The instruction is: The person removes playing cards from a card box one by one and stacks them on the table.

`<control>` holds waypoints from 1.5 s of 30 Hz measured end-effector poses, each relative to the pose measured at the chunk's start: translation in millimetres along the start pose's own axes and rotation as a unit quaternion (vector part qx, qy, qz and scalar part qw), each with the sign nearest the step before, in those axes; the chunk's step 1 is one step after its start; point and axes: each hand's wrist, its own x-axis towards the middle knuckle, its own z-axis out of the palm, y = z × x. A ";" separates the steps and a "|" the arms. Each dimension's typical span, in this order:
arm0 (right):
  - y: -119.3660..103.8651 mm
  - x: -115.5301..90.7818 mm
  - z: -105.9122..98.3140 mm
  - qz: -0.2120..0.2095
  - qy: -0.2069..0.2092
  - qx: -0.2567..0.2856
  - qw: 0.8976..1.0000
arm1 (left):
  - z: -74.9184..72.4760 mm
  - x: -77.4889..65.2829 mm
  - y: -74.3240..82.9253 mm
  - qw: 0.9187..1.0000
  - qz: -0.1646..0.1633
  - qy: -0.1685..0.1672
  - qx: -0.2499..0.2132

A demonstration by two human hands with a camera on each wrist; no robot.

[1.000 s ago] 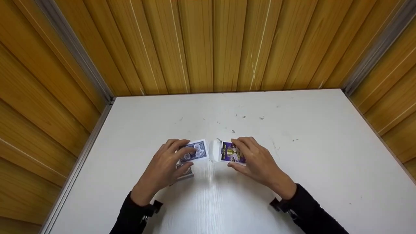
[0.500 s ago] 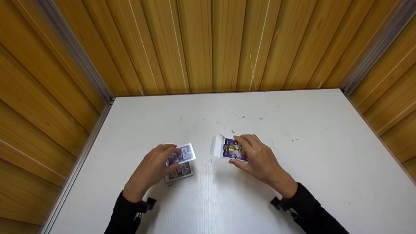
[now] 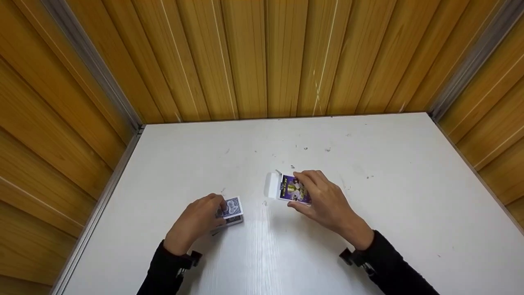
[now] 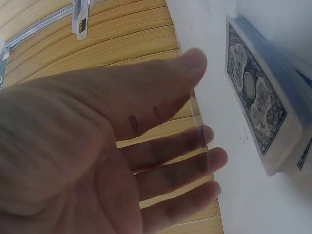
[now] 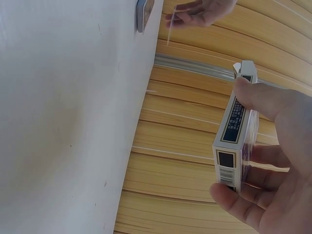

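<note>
My left hand [image 3: 197, 220] pinches a thin blue-backed playing card [image 3: 233, 206] between thumb and fingers, just above a stack of playing cards [image 3: 236, 221] on the table. In the left wrist view the stack [image 4: 256, 95] lies apart from the fingertips, its patterned blue back facing up, with some cards jutting out beneath. The held card appears almost edge-on there. My right hand [image 3: 325, 200] grips a purple-fronted card box [image 3: 292, 188] off the table. Its white end flap [image 3: 272, 185] hangs open toward the left. The right wrist view shows the box's barcode end [image 5: 227, 170].
The white table [image 3: 368, 155] carries small dark marks and scuffs. Wood-panelled walls [image 3: 262, 61] with grey metal corner posts [image 3: 102, 69] close it in at the back and both sides.
My left hand has drawn the card leftward, away from the box's open end, then lowered it over the stack. The right hand with the box has barely moved.
</note>
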 end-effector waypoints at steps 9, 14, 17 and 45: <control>-0.9 0.4 -1.0 0.006 -0.003 -0.003 1.000 | 10.7 2.2 2.8 1.000 0.000 -0.022 0.019; -1.5 0.9 -1.8 0.007 -0.010 -0.009 1.000 | 16.5 3.7 2.1 0.999 0.000 -0.014 0.042; -1.4 0.7 -2.1 0.005 -0.014 -0.012 1.000 | 19.7 3.7 2.0 0.999 -0.007 -0.010 0.050; -0.2 0.2 -0.2 -0.005 -0.009 -0.012 1.000 | 27.2 1.1 3.0 0.997 0.016 0.004 0.077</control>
